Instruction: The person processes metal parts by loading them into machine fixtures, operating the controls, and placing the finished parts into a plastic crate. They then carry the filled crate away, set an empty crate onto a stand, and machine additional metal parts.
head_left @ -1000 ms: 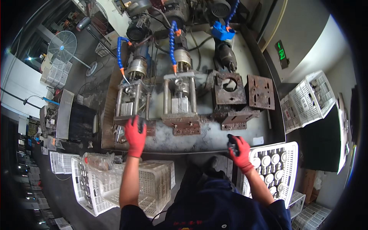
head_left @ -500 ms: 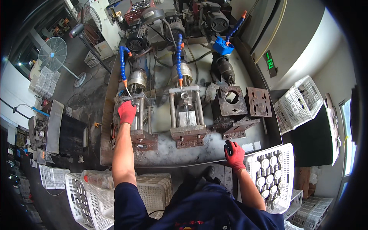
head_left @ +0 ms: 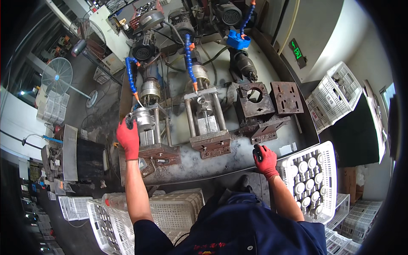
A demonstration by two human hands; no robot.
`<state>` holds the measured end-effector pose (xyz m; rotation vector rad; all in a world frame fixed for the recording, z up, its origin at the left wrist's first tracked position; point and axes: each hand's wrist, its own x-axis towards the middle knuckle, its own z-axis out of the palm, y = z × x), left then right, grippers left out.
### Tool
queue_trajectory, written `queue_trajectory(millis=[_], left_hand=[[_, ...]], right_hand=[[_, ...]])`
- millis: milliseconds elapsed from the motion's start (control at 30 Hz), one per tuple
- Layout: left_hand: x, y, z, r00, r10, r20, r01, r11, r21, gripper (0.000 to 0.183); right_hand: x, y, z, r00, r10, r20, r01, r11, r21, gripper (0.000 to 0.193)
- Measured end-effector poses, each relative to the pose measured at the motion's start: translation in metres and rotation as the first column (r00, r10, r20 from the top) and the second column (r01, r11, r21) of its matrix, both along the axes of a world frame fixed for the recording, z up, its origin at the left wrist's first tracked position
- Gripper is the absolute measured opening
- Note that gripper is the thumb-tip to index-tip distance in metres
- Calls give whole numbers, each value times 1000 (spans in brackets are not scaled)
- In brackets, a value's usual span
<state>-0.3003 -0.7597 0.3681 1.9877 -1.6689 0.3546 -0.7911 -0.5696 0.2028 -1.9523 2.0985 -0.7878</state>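
Note:
My left hand (head_left: pixel 128 138), in a red glove with dark fingertips, is closed at the left side of a silver round metal part (head_left: pixel 143 118). That part is over the left clamping fixture (head_left: pixel 157 151), below a blue jointed coolant hose (head_left: pixel 131 76). In the middle fixture (head_left: pixel 210 140) sits another silver part with a ring-shaped end (head_left: pixel 202 102). My right hand (head_left: pixel 266 161), also red-gloved, is curled near the front edge of the metal trough (head_left: pixel 229 172); whatever its fingers hold, if anything, is hidden.
A white crate (head_left: pixel 330 170) with rows of silver parts stands beside my right arm. More white crates (head_left: pixel 187 204) are at the lower left. A rusty slotted plate (head_left: pixel 287 98) and a bored block (head_left: pixel 255 102) stand right in the trough. Motors (head_left: pixel 143 52) line the back.
My left hand has moved left and nearer to me, and the silver part by it now shows. My right hand stays near the trough edge. The whole view has shifted and turned slightly.

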Motion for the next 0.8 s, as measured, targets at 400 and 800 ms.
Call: queue_trajectory(millis=[400,800], left_hand=[[-158,28,12,289,-276,-917,473,874,-114,16],[-265,45,-57,82,-472,-878,833,516,-200,20]], right_hand=[[-12,49,60,879,57,474,9,991,-135,38],[-39,153,74,805,-139,576,139,989,44,40]])
